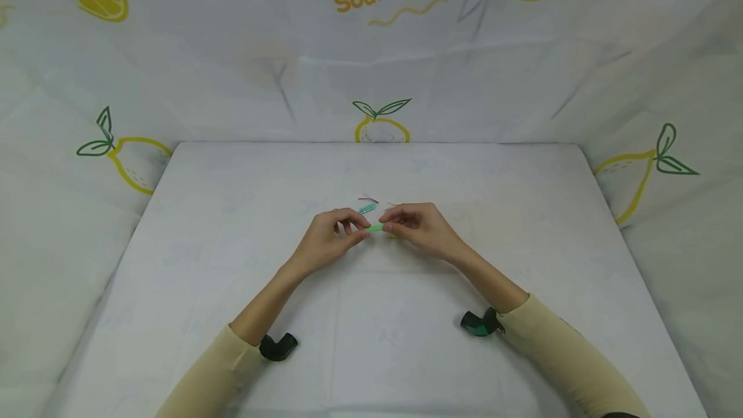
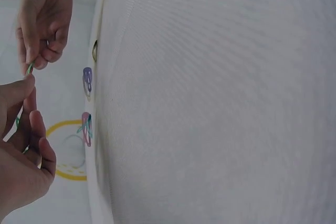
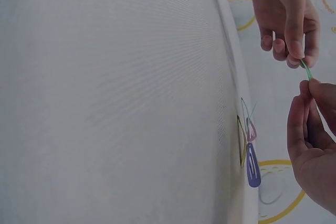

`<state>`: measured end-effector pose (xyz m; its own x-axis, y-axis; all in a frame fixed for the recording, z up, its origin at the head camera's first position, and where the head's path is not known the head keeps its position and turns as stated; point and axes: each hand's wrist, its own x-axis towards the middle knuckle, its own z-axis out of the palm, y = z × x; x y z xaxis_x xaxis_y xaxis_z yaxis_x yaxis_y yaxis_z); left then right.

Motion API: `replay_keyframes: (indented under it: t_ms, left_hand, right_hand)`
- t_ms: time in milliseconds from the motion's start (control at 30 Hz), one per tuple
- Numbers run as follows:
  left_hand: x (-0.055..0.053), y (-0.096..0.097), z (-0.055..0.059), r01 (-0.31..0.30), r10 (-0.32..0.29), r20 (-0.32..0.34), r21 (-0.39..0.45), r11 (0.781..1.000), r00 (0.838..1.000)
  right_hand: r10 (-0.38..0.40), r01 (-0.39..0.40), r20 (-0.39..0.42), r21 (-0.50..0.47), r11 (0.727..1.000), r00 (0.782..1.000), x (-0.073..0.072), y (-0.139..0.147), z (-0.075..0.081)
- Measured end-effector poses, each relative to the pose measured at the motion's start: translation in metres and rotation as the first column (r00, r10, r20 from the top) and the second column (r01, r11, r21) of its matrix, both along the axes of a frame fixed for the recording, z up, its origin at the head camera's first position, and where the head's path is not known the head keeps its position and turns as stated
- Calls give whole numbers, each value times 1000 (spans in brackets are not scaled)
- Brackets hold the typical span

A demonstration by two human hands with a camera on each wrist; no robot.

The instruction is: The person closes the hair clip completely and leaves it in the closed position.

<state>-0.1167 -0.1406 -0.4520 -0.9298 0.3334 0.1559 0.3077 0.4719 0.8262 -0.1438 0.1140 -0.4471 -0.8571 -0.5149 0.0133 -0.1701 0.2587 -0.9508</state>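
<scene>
Thumb and fingers of my left hand (image 1: 327,237) pinch one end of a green snap hair clip (image 1: 375,228). My right hand (image 1: 426,231) pinches its other end, so the clip spans the small gap between both hands. In the right wrist view the clip (image 3: 306,70) shows as a thin, slightly bent green strip raised above the tabletop. Just beyond the fingers lies a teal hair clip (image 1: 367,209). A purple clip (image 3: 253,166), a pink clip (image 3: 251,129) and a yellowish clip (image 3: 241,145) lie near it, partly hidden by my hands in the head view.
A white cloth covers the table (image 1: 406,321). Behind and at both sides hang white curtains (image 1: 232,82) with lemon prints. Black curved pieces, one by the left sleeve (image 1: 278,347) and one by the right (image 1: 478,323), stick out at the cuffs.
</scene>
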Motion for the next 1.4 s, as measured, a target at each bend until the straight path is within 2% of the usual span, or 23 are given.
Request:
replay_keyframes:
  t_ms: [300,633,1133,1400]
  left_hand:
    - [-1,-3,-2,-14,14,-3,4,1000,1000]
    - [0,-6,-2,-20,20,4,-4,1000,1000]
    - [0,-8,-4,-19,19,51,-4,1000,999]
    - [0,-8,-3,-17,18,71,-18,1000,997]
  right_hand:
    - [26,-26,-10,3,1000,1000,0,1,1]
    - [14,-14,6,10,1000,1000,1,0,0]
    - [28,-15,-119,105,994,993,-2,-3,-7]
    - [23,-7,-153,105,994,988,-2,-5,-7]
